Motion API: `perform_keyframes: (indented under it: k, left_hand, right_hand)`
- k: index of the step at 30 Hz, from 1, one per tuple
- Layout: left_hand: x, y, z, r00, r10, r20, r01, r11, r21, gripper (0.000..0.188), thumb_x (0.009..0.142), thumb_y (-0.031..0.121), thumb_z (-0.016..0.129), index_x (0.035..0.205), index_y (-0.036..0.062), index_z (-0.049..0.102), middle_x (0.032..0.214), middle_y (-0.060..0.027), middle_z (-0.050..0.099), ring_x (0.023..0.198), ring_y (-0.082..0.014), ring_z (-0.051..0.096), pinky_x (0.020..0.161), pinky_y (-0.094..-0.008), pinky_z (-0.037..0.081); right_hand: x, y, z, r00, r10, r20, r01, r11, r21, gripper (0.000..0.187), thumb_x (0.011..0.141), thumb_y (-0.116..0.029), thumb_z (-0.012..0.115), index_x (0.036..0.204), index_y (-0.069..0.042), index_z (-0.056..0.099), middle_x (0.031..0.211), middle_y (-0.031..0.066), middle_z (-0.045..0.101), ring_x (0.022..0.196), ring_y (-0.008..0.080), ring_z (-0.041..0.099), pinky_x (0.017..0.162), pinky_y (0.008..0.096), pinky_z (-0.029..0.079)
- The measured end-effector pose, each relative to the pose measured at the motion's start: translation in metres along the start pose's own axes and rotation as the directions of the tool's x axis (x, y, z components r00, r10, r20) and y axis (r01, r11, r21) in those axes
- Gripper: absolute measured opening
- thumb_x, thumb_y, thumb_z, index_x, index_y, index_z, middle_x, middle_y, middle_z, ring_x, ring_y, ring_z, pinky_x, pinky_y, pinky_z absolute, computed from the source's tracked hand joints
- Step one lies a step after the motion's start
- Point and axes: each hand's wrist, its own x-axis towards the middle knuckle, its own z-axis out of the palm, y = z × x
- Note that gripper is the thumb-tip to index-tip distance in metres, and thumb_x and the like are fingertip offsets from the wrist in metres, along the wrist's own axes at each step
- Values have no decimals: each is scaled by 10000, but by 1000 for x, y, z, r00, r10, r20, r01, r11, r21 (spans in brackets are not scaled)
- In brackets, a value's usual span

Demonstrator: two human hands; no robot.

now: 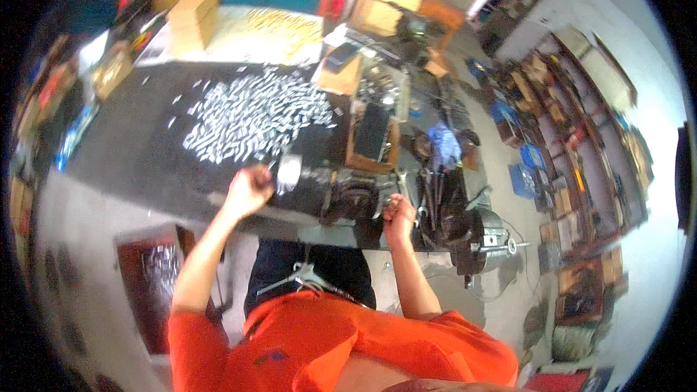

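My left hand is over the front part of the dark workbench, fingers curled in; blur hides what they may hold. Just to its right is a pale, whitish round-edged object. Beyond that hand lies a wide pile of small silvery metal pieces. Near the bench's front edge, my right hand has its fingers bent together beside a dark metal fixture. What it grips, if anything, is too small to tell. Wrench-like metal tools lie to its right.
A wooden tray with a dark insert sits behind my right hand, near a blue crumpled cloth. At the right is a machine with a round chuck. Yellowish pieces lie on a white sheet near a cardboard box. Shelves line the right wall.
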Motion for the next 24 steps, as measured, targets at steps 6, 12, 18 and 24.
perform_keyframes:
  k: [6, 12, 18, 24]
  left_hand:
    - [-7, 49, -33, 990, 133, 49, -65, 736, -674, 127, 769, 1, 569, 893, -29, 574, 743, -69, 594, 648, -116, 566, 629, -249, 470]
    - [0, 40, -27, 991, 121, 53, -50, 711, -702, 119, 783, 21, 574, 884, -42, 584, 733, -81, 598, 656, -132, 582, 641, -261, 490]
    - [8, 38, -27, 986, 127, 105, -17, 712, -702, 120, 781, -8, 564, 893, -48, 580, 751, -90, 605, 679, -142, 593, 654, -265, 494]
    - [8, 39, -28, 977, 156, 143, -12, 717, -697, 122, 789, -19, 548, 905, -48, 570, 770, -87, 607, 696, -143, 597, 666, -259, 492]
  right_hand:
    - [-2, 2, -14, 1000, 4, -12, -4, 1000, -2, 109, 801, -90, 421, 830, -27, 505, 560, -44, 337, 448, 52, 264, 395, 201, 196]
    - [-1, 3, -4, 999, -16, -32, 15, 1000, -18, 131, 782, -102, 440, 819, -11, 528, 572, -47, 350, 466, 50, 280, 410, 201, 206]
    - [-12, -6, -2, 1000, -31, -5, 31, 999, -42, 123, 797, -132, 467, 811, -24, 524, 549, -33, 341, 445, 67, 276, 405, 216, 216]
    - [-42, -48, 4, 977, -116, 180, 139, 983, -117, 204, 787, -221, 513, 777, -17, 522, 512, -42, 319, 419, 58, 249, 370, 207, 186]
